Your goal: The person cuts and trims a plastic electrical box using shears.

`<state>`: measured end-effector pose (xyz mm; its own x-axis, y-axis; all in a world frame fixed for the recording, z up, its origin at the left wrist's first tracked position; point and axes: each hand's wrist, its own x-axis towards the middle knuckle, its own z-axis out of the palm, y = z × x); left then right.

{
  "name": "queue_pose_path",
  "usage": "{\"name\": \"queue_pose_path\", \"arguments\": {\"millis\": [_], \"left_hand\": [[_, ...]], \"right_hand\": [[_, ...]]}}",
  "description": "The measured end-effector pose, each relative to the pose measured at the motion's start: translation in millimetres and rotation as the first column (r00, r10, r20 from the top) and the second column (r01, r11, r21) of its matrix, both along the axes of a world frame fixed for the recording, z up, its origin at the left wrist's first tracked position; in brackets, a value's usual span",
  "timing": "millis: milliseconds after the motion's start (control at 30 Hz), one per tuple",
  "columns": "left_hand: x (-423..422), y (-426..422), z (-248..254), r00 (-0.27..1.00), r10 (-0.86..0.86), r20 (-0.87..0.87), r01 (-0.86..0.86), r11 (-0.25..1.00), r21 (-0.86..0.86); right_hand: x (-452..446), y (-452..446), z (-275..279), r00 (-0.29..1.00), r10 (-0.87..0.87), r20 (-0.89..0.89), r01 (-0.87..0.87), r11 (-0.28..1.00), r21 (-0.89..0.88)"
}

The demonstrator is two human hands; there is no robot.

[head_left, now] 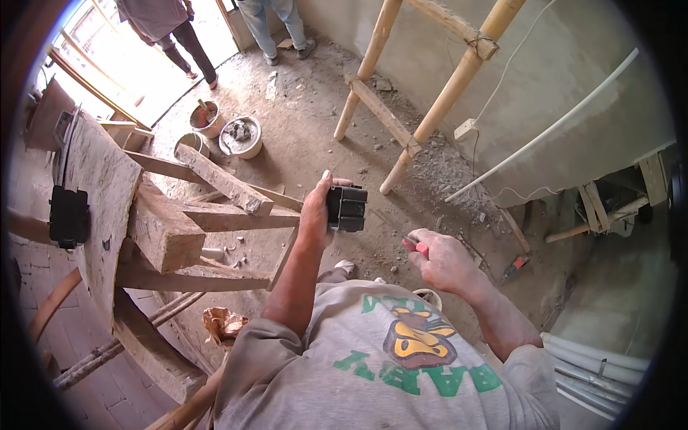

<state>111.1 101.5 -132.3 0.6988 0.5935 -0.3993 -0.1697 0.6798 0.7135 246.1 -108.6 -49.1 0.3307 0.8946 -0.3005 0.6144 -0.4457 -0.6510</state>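
My left hand is wrapped around a black plastic box with divided compartments, possibly an electrical box. The thumb and fingers press on its left side and far edge. To the right, my right hand is closed on the red handle of a screwdriver. A thin shaft points from it toward the black box, apart from it as far as I can see. A second black box rests on the rough wooden bench at far left.
Wooden timbers jut out at the left. A bamboo ladder stands by the wall. Buckets hold grey mortar and tools. Two people stand near the doorway. A red-handled tool and white pipes lie right.
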Motion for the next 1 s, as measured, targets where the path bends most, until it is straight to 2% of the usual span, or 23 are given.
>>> {"name": "queue_pose_path", "arguments": {"millis": [33,133,233,333,433,567,733,833,933,1000], "left_hand": [[0.3,-1.4,0.5,1.000,-0.002,-0.010,0.002,1.000,0.008],[0.3,-3.7,-2.2,1.000,-0.004,-0.002,0.005,0.998,0.061],[1.6,-8.6,-0.4,0.999,0.035,0.012,-0.036,0.995,0.091],[0.5,-12.5,-0.2,0.996,0.071,0.051,-0.078,0.987,0.141],[0.2,-14.1,1.5,0.996,0.070,0.052,-0.080,0.974,0.213],[2.6,-14.4,-5.1,1.000,0.026,-0.008,-0.021,0.933,0.359],[4.0,-13.3,-6.1,0.999,0.026,-0.028,-0.014,0.930,0.367],[1.1,-14.3,-6.5,0.997,0.037,-0.070,-0.006,0.914,0.405],[-1.4,-16.1,-12.3,0.994,0.051,-0.096,-0.008,0.913,0.408],[-3.8,-18.0,-14.3,0.994,0.050,-0.102,-0.008,0.926,0.376]], "right_hand": [[0.5,3.1,5.4,0.999,0.020,-0.032,-0.021,0.999,-0.050],[8.2,9.9,7.7,0.949,0.070,-0.306,-0.139,0.968,-0.210],[8.6,10.5,8.6,0.825,-0.117,-0.553,-0.077,0.946,-0.315],[8.3,7.1,5.3,0.728,-0.192,-0.658,-0.027,0.951,-0.308],[15.2,6.0,-1.9,0.726,-0.184,-0.663,-0.097,0.926,-0.364],[19.5,9.7,-0.6,0.711,-0.221,-0.668,-0.091,0.912,-0.399],[18.5,7.8,-0.6,0.619,-0.193,-0.761,-0.067,0.953,-0.296],[17.7,2.3,-18.7,0.606,-0.198,-0.771,-0.052,0.957,-0.287],[12.7,3.3,-20.8,0.532,-0.281,-0.799,-0.010,0.941,-0.338],[7.7,1.1,-25.2,0.628,-0.273,-0.728,-0.012,0.933,-0.361]]}}
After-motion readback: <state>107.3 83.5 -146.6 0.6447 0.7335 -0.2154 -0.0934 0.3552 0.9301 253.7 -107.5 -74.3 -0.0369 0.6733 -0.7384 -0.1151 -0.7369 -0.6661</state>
